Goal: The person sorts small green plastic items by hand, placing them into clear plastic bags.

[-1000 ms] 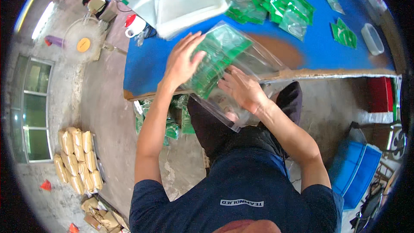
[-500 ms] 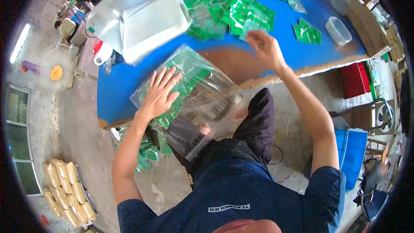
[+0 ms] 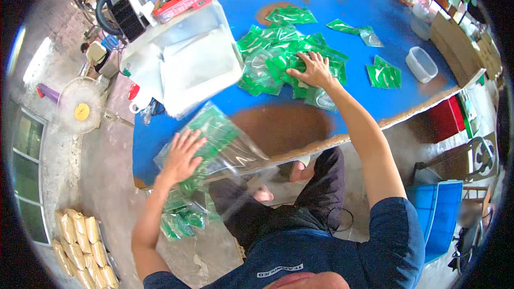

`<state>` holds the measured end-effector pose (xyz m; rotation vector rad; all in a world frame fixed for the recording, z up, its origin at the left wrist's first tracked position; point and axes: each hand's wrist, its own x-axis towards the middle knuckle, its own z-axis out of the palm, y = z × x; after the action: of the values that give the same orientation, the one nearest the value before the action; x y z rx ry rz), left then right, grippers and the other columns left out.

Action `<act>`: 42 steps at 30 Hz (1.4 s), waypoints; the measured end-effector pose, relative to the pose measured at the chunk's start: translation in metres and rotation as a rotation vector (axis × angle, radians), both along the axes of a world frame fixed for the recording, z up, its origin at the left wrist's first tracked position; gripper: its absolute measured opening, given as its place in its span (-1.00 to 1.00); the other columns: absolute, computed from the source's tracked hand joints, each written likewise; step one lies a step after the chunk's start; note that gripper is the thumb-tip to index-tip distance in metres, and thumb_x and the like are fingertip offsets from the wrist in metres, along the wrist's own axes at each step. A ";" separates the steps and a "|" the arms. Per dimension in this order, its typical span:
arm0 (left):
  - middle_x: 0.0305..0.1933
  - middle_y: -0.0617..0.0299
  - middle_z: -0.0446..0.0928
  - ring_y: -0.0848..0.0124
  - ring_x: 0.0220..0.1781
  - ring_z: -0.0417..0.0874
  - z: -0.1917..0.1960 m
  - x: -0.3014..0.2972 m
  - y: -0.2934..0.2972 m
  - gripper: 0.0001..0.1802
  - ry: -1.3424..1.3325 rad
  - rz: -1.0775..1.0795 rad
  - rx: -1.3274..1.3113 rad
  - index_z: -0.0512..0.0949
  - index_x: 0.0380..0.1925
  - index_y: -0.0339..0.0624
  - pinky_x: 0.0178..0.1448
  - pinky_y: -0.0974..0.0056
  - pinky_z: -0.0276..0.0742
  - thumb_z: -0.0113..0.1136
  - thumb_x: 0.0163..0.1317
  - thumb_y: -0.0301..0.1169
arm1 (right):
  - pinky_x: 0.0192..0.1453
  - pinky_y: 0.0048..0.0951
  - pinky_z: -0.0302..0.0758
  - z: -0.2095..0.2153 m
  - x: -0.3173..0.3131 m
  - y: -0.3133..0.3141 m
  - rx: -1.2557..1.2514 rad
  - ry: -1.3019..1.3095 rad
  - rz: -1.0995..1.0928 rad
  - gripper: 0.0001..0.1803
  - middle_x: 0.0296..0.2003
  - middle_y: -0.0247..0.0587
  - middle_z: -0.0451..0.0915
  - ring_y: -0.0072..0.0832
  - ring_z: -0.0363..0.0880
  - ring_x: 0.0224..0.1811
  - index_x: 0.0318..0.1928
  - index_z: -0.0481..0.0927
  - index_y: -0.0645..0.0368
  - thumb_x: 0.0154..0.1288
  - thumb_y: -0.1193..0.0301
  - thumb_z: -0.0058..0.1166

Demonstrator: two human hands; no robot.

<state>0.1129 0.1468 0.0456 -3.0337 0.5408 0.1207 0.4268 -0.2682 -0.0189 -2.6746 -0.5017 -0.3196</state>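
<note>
My left hand [image 3: 182,160] lies flat, fingers spread, on a large clear plastic bag [image 3: 238,155] at the table's near left edge. Green packets show under the film of that bag, and part of it hangs over the edge toward my lap. Farther off and to the right, my right hand [image 3: 315,70] rests with its fingers apart on a heap of green-and-clear plastic packets [image 3: 262,69]. Whether the right fingertips pinch any packet cannot be made out. More green packets [image 3: 182,222] hang or lie below the table edge, beneath my left forearm.
Left of the heap stands a white tub [image 3: 203,69] with clear bags in it. A red tray [image 3: 184,0] sits behind it. Loose packets [image 3: 384,73] and a clear plastic container [image 3: 421,65] lie to the right. Blue crates [image 3: 441,219] stand on the floor.
My right hand has moved from above the table's near part onto the heap and its fingers have spread. My left hand still presses the bag. The whole view has shifted.
</note>
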 end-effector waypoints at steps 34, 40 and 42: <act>0.05 0.04 0.54 0.26 0.07 0.56 -0.033 0.257 -0.352 -0.55 0.215 0.797 -2.100 0.46 0.02 -0.36 0.16 0.17 0.43 0.29 0.12 -0.45 | 0.54 0.20 -0.13 -0.009 0.044 -0.095 0.047 0.046 -0.007 -0.05 0.43 0.17 0.16 0.17 0.00 0.51 0.41 0.33 -0.02 0.21 -0.41 -0.14; -0.06 0.10 0.59 0.28 -0.06 0.67 -0.044 0.255 -0.349 -0.76 0.363 0.764 -2.305 0.54 -0.08 -0.27 0.04 0.19 0.61 0.17 0.25 -0.48 | 0.56 0.15 -0.14 -0.010 0.014 -0.099 0.074 0.062 0.034 -0.12 0.42 0.11 0.21 0.13 0.01 0.51 0.35 0.41 0.00 0.25 -0.36 -0.15; -0.11 0.14 0.62 0.35 -0.12 0.66 -0.047 0.248 -0.350 -0.74 0.403 0.740 -2.353 0.56 -0.09 -0.25 -0.08 0.25 0.59 0.22 0.19 -0.50 | 0.56 0.12 -0.14 -0.009 0.003 -0.106 0.095 0.083 0.015 -0.14 0.42 0.07 0.23 0.11 0.00 0.52 0.35 0.41 0.00 0.28 -0.34 -0.16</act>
<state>0.3613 -0.2032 -0.0011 -4.8800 -2.3386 0.1849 0.4293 -0.3741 -0.0282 -2.5790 -0.4699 -0.2218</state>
